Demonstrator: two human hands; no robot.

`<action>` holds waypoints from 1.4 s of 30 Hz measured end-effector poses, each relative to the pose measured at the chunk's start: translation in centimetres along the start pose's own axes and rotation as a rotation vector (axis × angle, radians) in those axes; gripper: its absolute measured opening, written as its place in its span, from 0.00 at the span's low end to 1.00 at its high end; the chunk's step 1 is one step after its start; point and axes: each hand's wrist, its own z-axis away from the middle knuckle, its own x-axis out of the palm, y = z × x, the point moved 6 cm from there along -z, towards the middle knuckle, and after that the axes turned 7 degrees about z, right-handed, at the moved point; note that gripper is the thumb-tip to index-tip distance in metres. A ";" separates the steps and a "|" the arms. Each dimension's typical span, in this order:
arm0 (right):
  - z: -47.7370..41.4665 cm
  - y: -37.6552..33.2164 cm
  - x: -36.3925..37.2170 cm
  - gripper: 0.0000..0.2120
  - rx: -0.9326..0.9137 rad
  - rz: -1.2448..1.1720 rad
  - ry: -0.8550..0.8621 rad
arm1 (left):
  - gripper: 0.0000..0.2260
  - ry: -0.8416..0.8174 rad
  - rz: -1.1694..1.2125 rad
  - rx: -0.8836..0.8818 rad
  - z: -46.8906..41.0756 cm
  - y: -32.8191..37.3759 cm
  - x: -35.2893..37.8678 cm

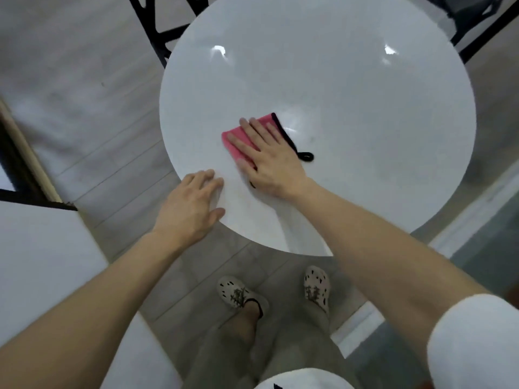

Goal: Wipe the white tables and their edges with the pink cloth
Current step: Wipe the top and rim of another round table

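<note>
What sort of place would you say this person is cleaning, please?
Probably a café or dining area: a round white table with black chairs beside it, a second white table close by, and grey plank flooring.

Grey plank floor (pixel 84 68) runs under everything, with a pale strip (pixel 460 220) crossing it at the right. Two black chairs stand at the far side, one (pixel 157 32) at upper left with an open branching frame, the other (pixel 477 21) at upper right, mostly cut off by the frame edge. Below, two pale shoes with dark flecks, one (pixel 238 296) angled left and one (pixel 316 286) pointing ahead, stand on the planks, and a dark frame with a light wooden edge (pixel 25 164) sits at the far left.
</note>
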 end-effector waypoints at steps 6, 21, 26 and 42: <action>11.6 19.4 -2.6 0.34 0.686 0.058 -0.148 | 0.48 -0.053 0.074 -0.101 0.2 0.6 -0.8; 11.7 22.6 -3.1 0.31 0.193 0.059 -0.048 | 0.50 -0.240 -0.115 -0.341 -1.1 4.5 -1.2; 14.4 30.3 -4.0 0.37 0.602 0.069 -0.145 | 0.44 -0.185 -0.178 -0.365 -3.0 8.8 -1.5; 14.2 37.3 -4.4 0.33 0.428 0.022 -0.114 | 0.72 -0.313 -0.266 -0.046 -14.2 26.1 3.3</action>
